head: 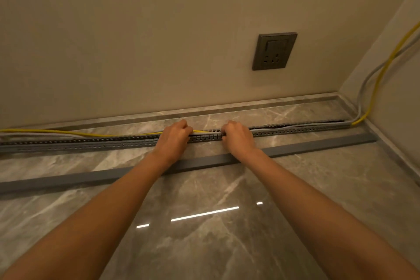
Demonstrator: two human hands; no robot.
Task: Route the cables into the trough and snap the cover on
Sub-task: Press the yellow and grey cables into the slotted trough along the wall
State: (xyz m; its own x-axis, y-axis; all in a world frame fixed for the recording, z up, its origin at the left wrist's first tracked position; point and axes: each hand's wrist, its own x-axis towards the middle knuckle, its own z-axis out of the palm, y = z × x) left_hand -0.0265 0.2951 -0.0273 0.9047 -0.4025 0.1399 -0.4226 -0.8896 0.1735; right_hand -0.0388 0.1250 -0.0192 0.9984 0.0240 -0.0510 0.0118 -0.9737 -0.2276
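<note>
Both my hands are down on the trough (95, 142), which lies on the floor (204, 234) along the wall, long axis running 9 to 3 o'clock across the view. My left hand (173, 137) and right hand (238, 137) sit side by side near its middle, fingers curled over the slotted near wall, a short bare stretch of slots between them. Both fists look clenched; I can't tell for sure whether the fingers pinch the cables or only the trough edge, they hide it.

The yellow cable (68, 132) and the grey cables (41, 135) lie behind the trough toward 9 o'clock, outside it, on the wall side. Toward 3 o'clock they look seated inside, then exit the end and climb the corner at about 2 o'clock. So my judgement: right half routed, left half not.

What the next move depends on: loose cable is at 9 o'clock from my grip, parallel to the trough, just beyond its far wall. Left hand is nearer. I'd slide left along the axis and press in.

The cover (318, 145) lies on the floor at 6 o'clock from my hands, parallel-ish, under both forearms, not yet fitted. Wall socket (274, 50) at 1 o'clock, not involved.
</note>
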